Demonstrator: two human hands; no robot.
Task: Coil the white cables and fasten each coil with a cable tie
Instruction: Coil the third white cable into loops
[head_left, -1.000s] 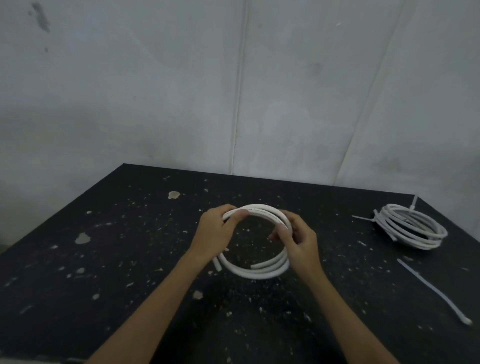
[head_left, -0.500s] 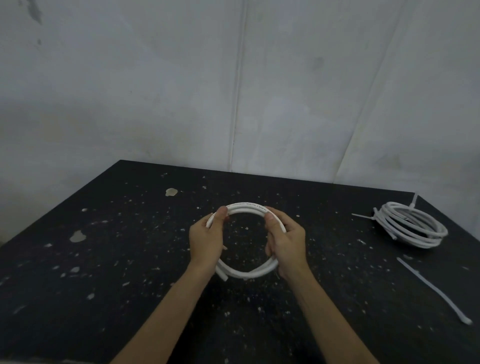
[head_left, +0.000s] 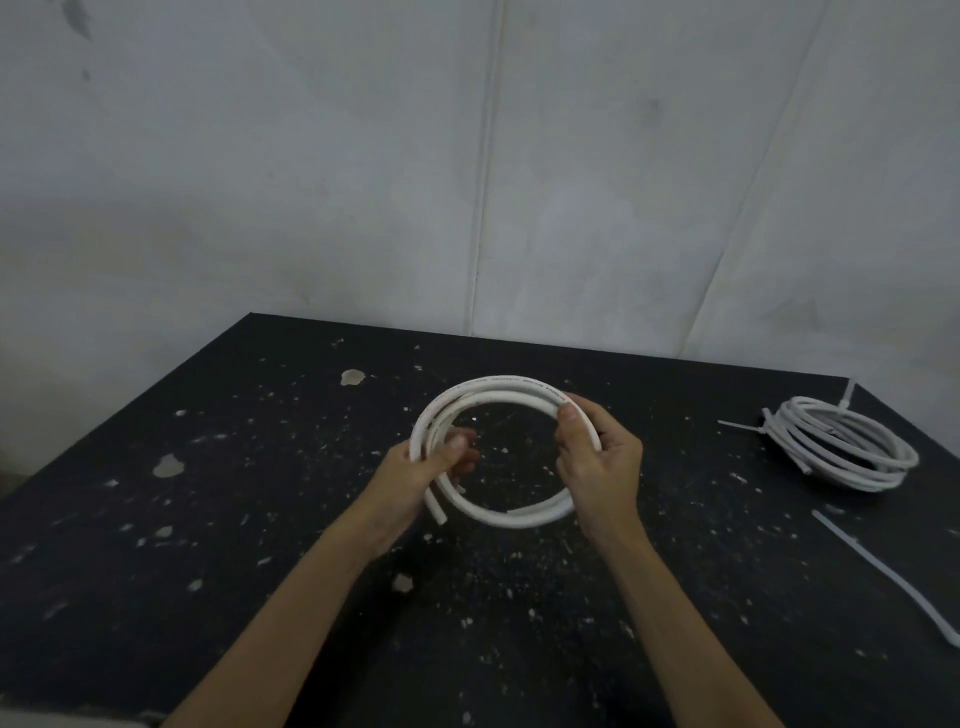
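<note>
A white cable coil of a few loops is held above the middle of the black table. My left hand grips its left side, thumb over the loops. My right hand grips the right side, thumb pressed on top. One free cable end sticks out at the lower left, below my left hand. A second white coil lies at the right with a cable tie around it. A loose white cable tie lies on the table in front of that coil.
The black table is speckled with pale chips and paint spots. A grey wall stands close behind it. The table's back edge and left edge are in view; the loose tie runs toward the right frame edge.
My left hand slid down the coil's left side from the top. The coil now shows wider and rounder, with its upper arc bare. The right hand kept its grip.
</note>
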